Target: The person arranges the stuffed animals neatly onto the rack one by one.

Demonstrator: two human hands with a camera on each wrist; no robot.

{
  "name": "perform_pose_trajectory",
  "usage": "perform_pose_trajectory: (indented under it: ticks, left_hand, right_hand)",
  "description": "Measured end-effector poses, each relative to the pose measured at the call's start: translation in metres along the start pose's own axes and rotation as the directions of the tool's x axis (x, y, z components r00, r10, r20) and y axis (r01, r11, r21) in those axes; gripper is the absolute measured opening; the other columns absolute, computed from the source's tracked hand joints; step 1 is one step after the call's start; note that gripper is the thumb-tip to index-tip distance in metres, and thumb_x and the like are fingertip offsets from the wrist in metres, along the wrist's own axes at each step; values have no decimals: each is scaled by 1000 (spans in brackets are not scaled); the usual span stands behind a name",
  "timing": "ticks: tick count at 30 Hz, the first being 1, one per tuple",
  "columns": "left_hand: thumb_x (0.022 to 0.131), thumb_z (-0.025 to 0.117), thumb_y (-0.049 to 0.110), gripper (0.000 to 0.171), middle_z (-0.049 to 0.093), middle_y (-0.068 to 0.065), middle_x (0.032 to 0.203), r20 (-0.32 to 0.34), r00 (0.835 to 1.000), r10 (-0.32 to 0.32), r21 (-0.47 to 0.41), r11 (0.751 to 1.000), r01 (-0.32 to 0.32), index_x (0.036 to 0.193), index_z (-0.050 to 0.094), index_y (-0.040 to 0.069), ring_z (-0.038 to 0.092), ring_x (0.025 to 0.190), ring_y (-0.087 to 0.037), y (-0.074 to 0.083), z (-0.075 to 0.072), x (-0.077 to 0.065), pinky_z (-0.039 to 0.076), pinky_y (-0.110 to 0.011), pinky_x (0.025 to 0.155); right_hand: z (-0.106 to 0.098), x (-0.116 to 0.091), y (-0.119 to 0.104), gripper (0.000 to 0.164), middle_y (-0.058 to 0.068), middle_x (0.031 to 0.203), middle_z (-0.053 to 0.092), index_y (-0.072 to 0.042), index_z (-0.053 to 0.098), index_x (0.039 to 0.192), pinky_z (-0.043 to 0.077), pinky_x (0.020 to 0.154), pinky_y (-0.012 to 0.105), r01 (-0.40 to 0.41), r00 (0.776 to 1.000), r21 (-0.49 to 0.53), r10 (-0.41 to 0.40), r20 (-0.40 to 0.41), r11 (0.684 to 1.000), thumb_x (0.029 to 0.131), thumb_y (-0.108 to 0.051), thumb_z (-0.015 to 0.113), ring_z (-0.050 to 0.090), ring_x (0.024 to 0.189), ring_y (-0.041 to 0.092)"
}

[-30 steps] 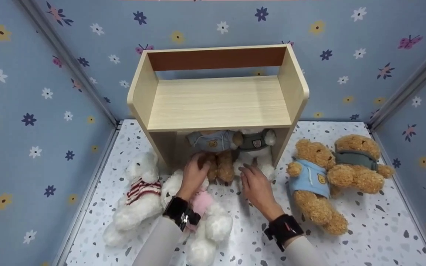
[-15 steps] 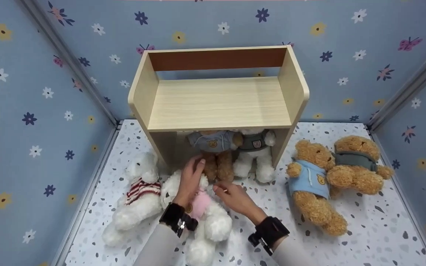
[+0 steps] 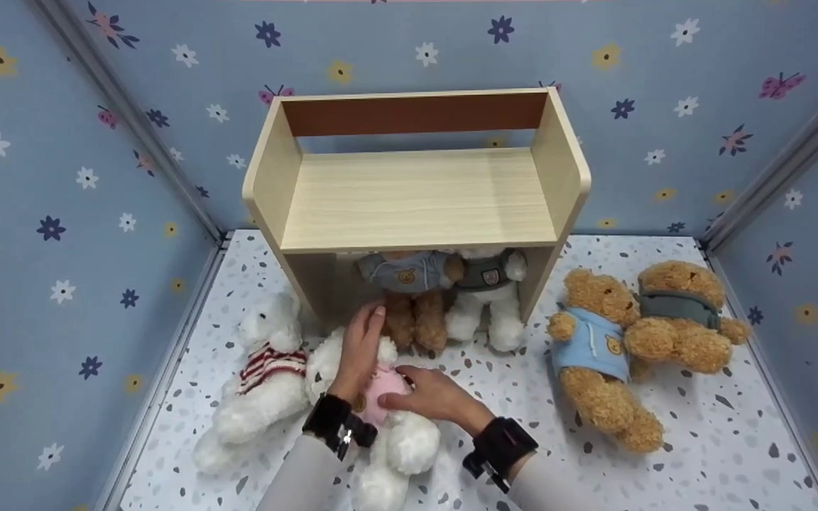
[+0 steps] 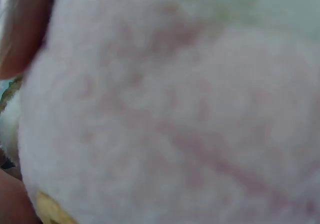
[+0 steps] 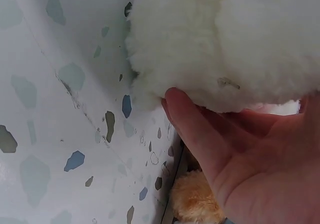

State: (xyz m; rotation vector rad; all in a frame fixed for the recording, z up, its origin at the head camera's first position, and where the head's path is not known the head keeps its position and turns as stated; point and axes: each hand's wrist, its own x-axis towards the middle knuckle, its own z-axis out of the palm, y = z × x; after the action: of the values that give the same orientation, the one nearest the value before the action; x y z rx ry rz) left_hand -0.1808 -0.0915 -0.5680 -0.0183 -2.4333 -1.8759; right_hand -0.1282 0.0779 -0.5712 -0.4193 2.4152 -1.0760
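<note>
A white teddy bear (image 3: pixel 412 443) in a pink top lies on its back on the speckled surface, in front of the shelf unit (image 3: pixel 423 202). My left hand (image 3: pixel 361 355) rests across its head and upper body, fingers fairly straight and pointing toward the shelf. From the other side my right hand (image 3: pixel 437 397) grips the bear's body, thumb on the pink top. Pink cloth (image 4: pixel 165 109) fills the left wrist view at close range, blurred. Below, in the right wrist view, the right hand's fingers (image 5: pixel 192 116) press against white fur (image 5: pixel 195 49).
Under the shelf stand a brown bear (image 3: pixel 409 273) in a grey-blue hoodie and a white bear (image 3: pixel 487 305) in dark green. A white bear (image 3: pixel 274 369) in stripes lies left. Two brown bears (image 3: pixel 597 348) lie right. Flowered walls (image 3: pixel 430 42) enclose the space.
My right hand has moved from the white bear under the shelf, left and toward me, onto the pink-topped bear. My left hand has drawn back from the brown bear's legs.
</note>
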Motion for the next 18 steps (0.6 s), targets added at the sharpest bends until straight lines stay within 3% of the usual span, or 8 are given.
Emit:
perform_pose_trajectory:
  ticks: [10,13,18]
  left_hand:
    - [111,46,31,43,60,-18,142,1,999,46,-2,999,-46,140,60,2,53,133,-34,3,2,-5,40,-50,113]
    - [111,46,32,44,59,-18,142,10,999,53,-20,998,-53,141,59,2,54,133,-34,5,4,-5,40,-51,111]
    - [112,46,32,43,57,-16,144,46,998,45,-59,997,-42,143,58,5,53,134,-32,13,3,-6,41,-50,111]
  right_hand:
    - [-1,-3,3,75,9,124,71,-10,62,142,53,95,43,-38,998,49,35,61,998,84,-55,77,66,110,24]
    - [-1,-3,5,59,1,104,72,-10,69,130,54,83,38,5,1000,71,-7,30,997,85,-46,78,66,93,17]
    - [-3,-4,10,23,-9,74,57,-14,71,99,45,60,27,88,996,107,-86,-19,990,85,-32,76,53,66,8]
